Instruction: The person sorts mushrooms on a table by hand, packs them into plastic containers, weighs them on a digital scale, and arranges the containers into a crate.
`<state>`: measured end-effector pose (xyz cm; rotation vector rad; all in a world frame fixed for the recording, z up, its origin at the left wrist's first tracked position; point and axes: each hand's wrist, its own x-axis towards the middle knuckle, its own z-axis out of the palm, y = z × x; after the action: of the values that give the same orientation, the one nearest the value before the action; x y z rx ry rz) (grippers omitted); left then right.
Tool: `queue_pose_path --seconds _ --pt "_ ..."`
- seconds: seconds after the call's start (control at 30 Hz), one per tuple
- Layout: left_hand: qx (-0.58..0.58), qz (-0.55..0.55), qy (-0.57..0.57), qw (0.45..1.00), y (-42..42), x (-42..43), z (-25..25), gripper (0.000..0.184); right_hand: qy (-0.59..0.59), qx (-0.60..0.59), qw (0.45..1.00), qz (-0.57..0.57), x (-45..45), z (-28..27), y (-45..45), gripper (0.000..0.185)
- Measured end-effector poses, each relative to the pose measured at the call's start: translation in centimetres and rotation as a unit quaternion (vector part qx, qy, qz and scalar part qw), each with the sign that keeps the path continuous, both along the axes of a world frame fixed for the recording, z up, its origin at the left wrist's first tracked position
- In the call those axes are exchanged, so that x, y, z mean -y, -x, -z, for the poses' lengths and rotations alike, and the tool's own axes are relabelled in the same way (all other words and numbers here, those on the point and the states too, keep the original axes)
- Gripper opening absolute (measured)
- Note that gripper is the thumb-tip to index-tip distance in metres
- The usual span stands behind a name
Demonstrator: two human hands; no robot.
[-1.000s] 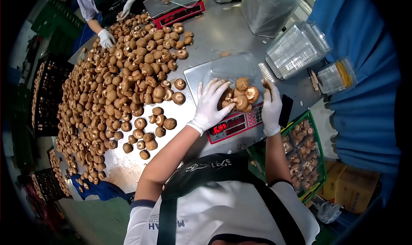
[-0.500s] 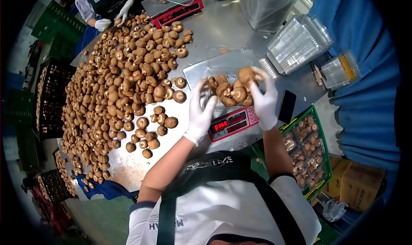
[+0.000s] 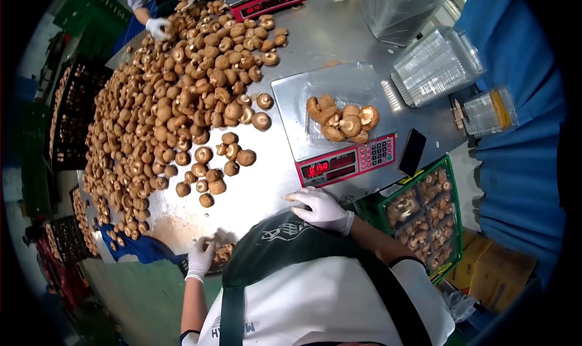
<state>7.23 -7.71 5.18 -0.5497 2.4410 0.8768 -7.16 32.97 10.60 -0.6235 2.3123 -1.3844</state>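
Note:
My left hand point(image 3: 200, 258), in a white glove, is low at the table's front edge, beside a dark container holding mushrooms point(image 3: 224, 253). Its fingers are partly hidden and blurred, so their grip is unclear. My right hand point(image 3: 319, 209), gloved too, lies palm down at the table edge against my apron, fingers stretched leftward, holding nothing. Just beyond it stands a red digital scale point(image 3: 345, 166) whose display seems to read 0.150. On its metal pan rests a clear plastic tray point(image 3: 312, 131) with several brown shiitake mushrooms point(image 3: 350, 124) inside.
A large mushroom heap point(image 3: 176, 103) covers the table's left side. Stacked clear trays point(image 3: 438, 66), a phone point(image 3: 412, 152) and a green crate of packed mushrooms point(image 3: 424, 215) are on the right. Across the table, a co-worker's gloved hand point(image 3: 159, 29) touches the heap near a second scale point(image 3: 270, 4).
Both hands have left the tray on the scale: my left moved down to the table edge, my right back toward my apron. The display dropped from 0.360 to about 0.150.

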Motion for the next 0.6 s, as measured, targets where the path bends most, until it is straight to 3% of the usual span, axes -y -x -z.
queue_pose_path --seconds 0.07,0.13,0.2,0.27,0.33,0.4,0.47,0.53,0.57,0.6 --pt "-0.007 0.095 0.146 0.985 -2.7 0.9 -0.3 0.023 0.025 -0.028 0.999 0.019 -0.6 0.1 0.1 0.032" --pt "-0.066 0.029 0.096 0.993 -1.9 -0.6 -1.8 0.025 0.046 -0.071 0.994 0.074 -2.8 -1.2 1.4 0.03" --pt "-0.134 -0.026 -0.004 0.991 -0.6 -2.3 -2.4 0.029 -0.001 -0.205 0.954 0.221 -6.1 -2.9 4.2 0.028" --pt "-0.187 -0.047 -0.063 0.979 1.2 -4.6 -2.3 0.03 -0.173 -0.322 0.877 0.311 -8.5 -5.2 7.5 0.048" --pt "-0.233 -0.019 -0.09 0.968 3.7 -7.1 -2.9 0.032 -0.273 -0.295 0.87 0.284 -11.4 -4.1 9.7 0.064" --pt "-0.245 -0.032 -0.148 0.958 5.6 -9.3 -3.0 0.031 -0.288 -0.266 0.889 0.239 -13.6 -2.9 11.3 0.064" --pt "-0.245 -0.045 -0.224 0.942 7.3 -11.1 -3.1 0.032 -0.294 -0.304 0.854 0.305 -12.8 -4.0 11.3 0.059" --pt "-0.136 -0.14 -0.41 0.891 9.2 -13.1 -5.3 0.036 -0.135 -0.332 0.855 0.374 -9.3 -6.8 10.5 0.056" --pt "-0.1 -0.175 -0.524 0.827 9.6 -13.5 -4.3 0.043 -0.061 -0.343 0.865 0.361 -7.0 -7.4 9.7 0.053" --pt "-0.065 -0.201 -0.632 0.746 9.9 -13.7 -3.3 0.05 0.051 -0.274 0.902 0.33 -3.0 -8.7 8.3 0.052"
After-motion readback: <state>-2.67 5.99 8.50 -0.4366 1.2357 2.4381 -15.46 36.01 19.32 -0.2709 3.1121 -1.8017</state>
